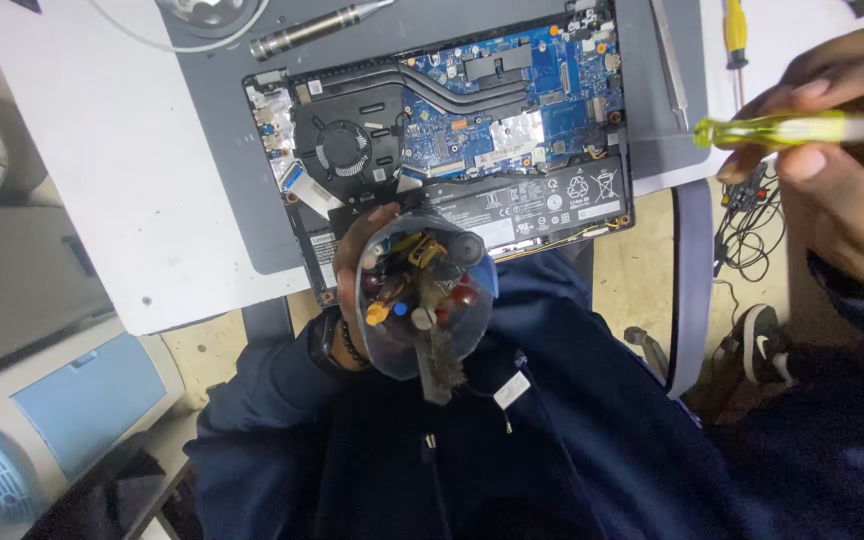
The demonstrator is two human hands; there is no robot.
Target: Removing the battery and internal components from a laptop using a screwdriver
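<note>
Right hand (842, 170) fingers pinch yellow-green screwdriver (782, 129) — left hand (352, 290) fingers wrapped round clear tool cup (422, 295).

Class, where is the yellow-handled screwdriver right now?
In the head view, upper right: the right hand holds the screwdriver level, just right of the open laptop.

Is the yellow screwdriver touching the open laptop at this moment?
No. The right hand holds the yellow screwdriver in the air, beside the open laptop.

The screwdriver (782, 129) has a translucent yellow-green handle. The opened laptop (452, 140) shows a blue circuit board, a black fan and a black battery inside a dark grey shell. The surface (122, 170) is white, the sleeves (272, 400) navy.
</note>
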